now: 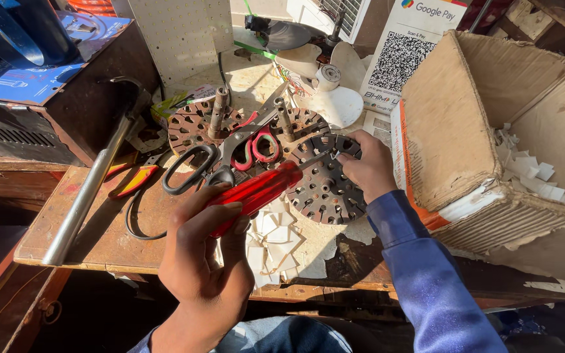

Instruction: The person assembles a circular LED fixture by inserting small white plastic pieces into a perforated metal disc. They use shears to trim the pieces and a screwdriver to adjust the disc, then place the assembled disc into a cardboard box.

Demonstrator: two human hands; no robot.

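My left hand [207, 252] grips the clear red handle of a screwdriver [256, 189]; its shaft points right toward a round, dark, slotted metal core [327, 186]. My right hand [367, 167] pinches the upper right rim of that core and holds it tilted over the wooden bench [109, 229]. White paper slips [271, 238] lie scattered under the screwdriver and core.
Two more slotted cores with upright shafts [197, 124] [295, 124] stand behind, with black-handled scissors [194, 167] and red-handled pliers [259, 147] between them. A metal bar [89, 189] lies at left by a dark box [53, 98]. A cardboard box [485, 137] holding paper slips fills the right.
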